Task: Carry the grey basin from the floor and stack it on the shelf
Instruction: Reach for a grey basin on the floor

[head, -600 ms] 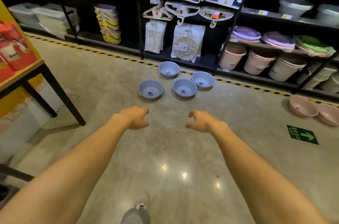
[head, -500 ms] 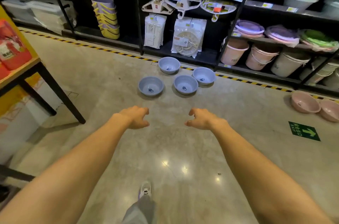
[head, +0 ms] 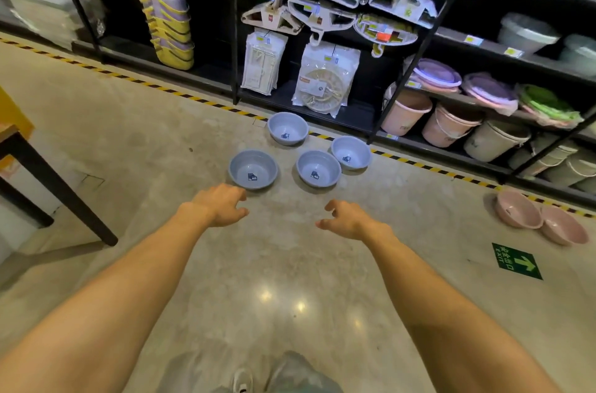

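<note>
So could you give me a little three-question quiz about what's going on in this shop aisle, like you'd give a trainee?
1. How many grey basins stand on the floor?
2. True or false: the left hand already grips a basin.
3. The pink basins lie: A) on a shelf, B) on the floor at the right, C) on the table.

Key
1. Four: three in a rough row, and one nearer the shelf.
2. False. Both the left hand and the right hand reach forward holding nothing, fingers loosely curled.
3. B.
</note>
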`<state>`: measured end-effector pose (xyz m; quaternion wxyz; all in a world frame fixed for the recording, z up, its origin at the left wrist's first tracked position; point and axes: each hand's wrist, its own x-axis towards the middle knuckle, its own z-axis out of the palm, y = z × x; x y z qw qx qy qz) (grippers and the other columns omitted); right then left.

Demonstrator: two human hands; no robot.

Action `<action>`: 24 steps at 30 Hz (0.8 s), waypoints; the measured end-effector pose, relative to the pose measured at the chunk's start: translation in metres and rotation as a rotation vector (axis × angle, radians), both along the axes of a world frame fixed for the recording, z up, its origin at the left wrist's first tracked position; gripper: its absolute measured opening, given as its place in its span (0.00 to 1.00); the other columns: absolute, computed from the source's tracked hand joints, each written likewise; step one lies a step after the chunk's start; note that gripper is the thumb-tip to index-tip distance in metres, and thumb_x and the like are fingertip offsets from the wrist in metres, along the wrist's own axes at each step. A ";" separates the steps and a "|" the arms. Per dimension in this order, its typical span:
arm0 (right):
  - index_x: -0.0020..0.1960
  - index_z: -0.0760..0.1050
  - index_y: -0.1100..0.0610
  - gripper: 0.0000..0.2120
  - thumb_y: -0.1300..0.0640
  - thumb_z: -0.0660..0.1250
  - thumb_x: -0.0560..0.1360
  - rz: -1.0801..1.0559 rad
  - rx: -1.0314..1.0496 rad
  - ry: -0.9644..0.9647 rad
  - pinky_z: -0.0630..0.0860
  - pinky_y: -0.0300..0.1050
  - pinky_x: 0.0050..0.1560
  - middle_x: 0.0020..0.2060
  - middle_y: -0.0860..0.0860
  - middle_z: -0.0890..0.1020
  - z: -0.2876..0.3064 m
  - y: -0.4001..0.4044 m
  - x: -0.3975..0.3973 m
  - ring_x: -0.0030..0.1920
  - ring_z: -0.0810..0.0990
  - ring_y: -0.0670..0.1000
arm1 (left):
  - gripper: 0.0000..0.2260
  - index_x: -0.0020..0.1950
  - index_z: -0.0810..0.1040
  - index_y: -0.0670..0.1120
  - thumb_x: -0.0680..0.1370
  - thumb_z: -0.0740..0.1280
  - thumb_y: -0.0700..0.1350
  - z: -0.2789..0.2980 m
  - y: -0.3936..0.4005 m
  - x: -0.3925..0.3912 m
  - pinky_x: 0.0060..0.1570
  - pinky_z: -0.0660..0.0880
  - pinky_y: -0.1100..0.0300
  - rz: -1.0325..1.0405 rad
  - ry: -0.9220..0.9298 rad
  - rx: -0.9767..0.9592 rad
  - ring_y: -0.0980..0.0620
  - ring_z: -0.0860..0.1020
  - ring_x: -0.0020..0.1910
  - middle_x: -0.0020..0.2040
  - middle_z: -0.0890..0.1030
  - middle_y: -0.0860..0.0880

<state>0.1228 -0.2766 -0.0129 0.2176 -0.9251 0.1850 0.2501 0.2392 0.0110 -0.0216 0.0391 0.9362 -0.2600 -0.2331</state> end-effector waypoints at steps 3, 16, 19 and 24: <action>0.74 0.68 0.55 0.34 0.39 0.69 0.74 0.012 0.003 0.005 0.72 0.49 0.59 0.70 0.57 0.74 -0.007 -0.002 0.046 0.67 0.75 0.58 | 0.22 0.73 0.72 0.52 0.81 0.63 0.59 -0.008 0.002 0.040 0.59 0.72 0.50 0.026 0.008 0.009 0.43 0.75 0.67 0.70 0.77 0.46; 0.72 0.71 0.56 0.33 0.39 0.70 0.74 0.011 0.106 0.076 0.73 0.53 0.65 0.70 0.57 0.76 -0.078 -0.056 0.286 0.67 0.76 0.58 | 0.24 0.74 0.71 0.49 0.82 0.62 0.59 -0.033 -0.047 0.274 0.62 0.75 0.48 0.035 0.107 0.168 0.42 0.76 0.66 0.70 0.76 0.43; 0.73 0.71 0.55 0.33 0.39 0.69 0.74 -0.011 0.138 0.076 0.73 0.52 0.64 0.69 0.57 0.76 -0.092 -0.064 0.337 0.67 0.76 0.58 | 0.24 0.73 0.72 0.50 0.81 0.62 0.60 -0.043 -0.060 0.325 0.62 0.75 0.47 0.030 0.108 0.183 0.42 0.76 0.66 0.70 0.77 0.44; 0.72 0.71 0.55 0.31 0.40 0.70 0.75 -0.001 0.160 0.107 0.72 0.49 0.61 0.68 0.57 0.77 -0.109 -0.071 0.409 0.66 0.76 0.58 | 0.23 0.73 0.71 0.51 0.81 0.63 0.60 -0.065 -0.079 0.400 0.61 0.75 0.48 0.038 0.168 0.183 0.42 0.76 0.66 0.71 0.77 0.45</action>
